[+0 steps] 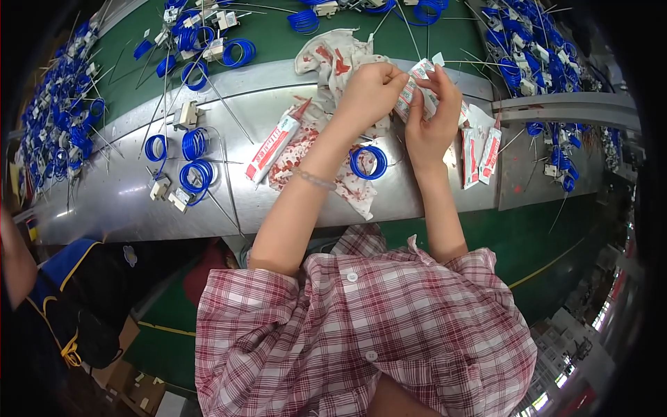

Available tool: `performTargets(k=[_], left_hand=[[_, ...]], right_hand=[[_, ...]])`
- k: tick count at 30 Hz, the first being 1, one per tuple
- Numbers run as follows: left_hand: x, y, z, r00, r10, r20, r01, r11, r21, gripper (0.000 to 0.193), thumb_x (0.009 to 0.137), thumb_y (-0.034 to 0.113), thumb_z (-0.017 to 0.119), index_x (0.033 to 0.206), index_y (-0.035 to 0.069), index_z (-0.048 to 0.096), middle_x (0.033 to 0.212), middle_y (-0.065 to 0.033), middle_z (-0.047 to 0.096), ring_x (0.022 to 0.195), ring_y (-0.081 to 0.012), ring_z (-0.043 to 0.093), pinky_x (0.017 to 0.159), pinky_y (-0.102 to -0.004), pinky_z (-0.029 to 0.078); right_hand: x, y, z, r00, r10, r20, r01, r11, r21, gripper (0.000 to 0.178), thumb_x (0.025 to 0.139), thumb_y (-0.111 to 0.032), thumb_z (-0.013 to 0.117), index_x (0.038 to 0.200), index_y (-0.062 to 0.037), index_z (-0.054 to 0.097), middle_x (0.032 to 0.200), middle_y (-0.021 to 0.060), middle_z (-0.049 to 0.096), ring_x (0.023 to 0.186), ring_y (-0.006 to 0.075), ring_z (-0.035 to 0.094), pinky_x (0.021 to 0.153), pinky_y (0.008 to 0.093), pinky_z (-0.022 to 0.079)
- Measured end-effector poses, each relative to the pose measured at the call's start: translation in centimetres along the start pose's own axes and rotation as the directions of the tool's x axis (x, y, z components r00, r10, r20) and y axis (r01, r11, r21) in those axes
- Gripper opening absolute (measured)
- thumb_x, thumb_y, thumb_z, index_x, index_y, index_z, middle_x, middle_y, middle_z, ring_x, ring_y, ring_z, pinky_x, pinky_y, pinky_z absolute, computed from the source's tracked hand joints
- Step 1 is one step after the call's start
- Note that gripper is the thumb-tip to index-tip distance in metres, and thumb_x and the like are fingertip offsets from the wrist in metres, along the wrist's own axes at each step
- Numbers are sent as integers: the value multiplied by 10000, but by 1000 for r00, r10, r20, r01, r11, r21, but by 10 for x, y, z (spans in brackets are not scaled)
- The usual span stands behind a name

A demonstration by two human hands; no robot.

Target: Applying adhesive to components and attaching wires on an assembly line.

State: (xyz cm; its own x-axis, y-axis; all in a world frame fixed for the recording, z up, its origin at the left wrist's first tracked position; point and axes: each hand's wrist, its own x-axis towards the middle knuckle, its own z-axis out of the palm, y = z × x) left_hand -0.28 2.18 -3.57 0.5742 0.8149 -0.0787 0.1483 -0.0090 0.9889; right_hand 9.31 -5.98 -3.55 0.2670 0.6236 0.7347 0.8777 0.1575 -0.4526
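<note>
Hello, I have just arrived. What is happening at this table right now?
A person in a red checked shirt holds a white and red tube with both hands, the left hand and the right hand closed on it above the metal bench. Under the hands lies a red-stained cloth. Another tube with a red nozzle lies on the bench, and a blue wire coil sits between the forearms. More blue coils are spread around.

Under the hands, the tabletop [125, 201] is showing as brushed, dully shining metal, and a soft rag [326, 55] of red-stained cloth is lying crumpled on it. The tube [272, 147] left of the hands is looking like glossy plastic, and the blue coil [368, 162] between the forearms like smooth plastic-coated wire.
</note>
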Motion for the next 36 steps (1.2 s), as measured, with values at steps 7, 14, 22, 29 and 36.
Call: performTargets(k=[7, 14, 22, 29, 36], left_hand=[[0, 2, 2, 1000, -29, -11, 29, 1000, 3, 265, 838, 199, 589, 914, -50, 636, 769, -83, 646, 705, -99, 569, 639, -252, 455], [-1, 5, -1, 999, -38, -6, 38, 999, -4, 256, 811, 175, 574, 899, -57, 638, 764, -89, 647, 712, -114, 581, 657, -267, 461], [-1, 9, 4, 998, -50, -43, 51, 998, 34, 257, 793, 174, 579, 888, -57, 642, 755, -91, 650, 705, -117, 587, 652, -270, 464], [-1, 7, 4, 997, -45, -56, 46, 999, 15, 256, 789, 174, 584, 883, -57, 644, 747, -94, 653, 682, -112, 583, 626, -265, 458], [0, 5, 5, 998, -34, -51, 34, 999, 12, 260, 795, 184, 594, 887, -55, 643, 741, -88, 651, 680, -114, 583, 625, -267, 457]], right_hand=[[-1, 1, 2, 999, -53, -1, 53, 998, -31, 513, 777, 45, 606, 1251, -22, 420, 997, 103, 587, 905, 210, 575, 829, 326, 419], [-1, -6, 0, 998, -19, 58, 22, 999, -40, 542, 793, 21, 602, 1281, -24, 370, 1036, 99, 614, 1030, 233, 527, 918, 350, 357], [-11, -4, -4, 997, 1, 75, -2, 1000, 18, 546, 796, 29, 587, 1290, -19, 358, 1073, 111, 596, 1051, 230, 514, 939, 350, 338], [-2, -10, -4, 998, 47, 42, -49, 998, 39, 559, 788, 36, 586, 1295, -19, 355, 1091, 119, 579, 1051, 241, 514, 940, 352, 341], [-9, -9, -5, 998, -25, 57, 26, 1000, -17, 579, 777, 45, 593, 1299, -25, 354, 1047, 107, 597, 1025, 227, 519, 926, 357, 346]])
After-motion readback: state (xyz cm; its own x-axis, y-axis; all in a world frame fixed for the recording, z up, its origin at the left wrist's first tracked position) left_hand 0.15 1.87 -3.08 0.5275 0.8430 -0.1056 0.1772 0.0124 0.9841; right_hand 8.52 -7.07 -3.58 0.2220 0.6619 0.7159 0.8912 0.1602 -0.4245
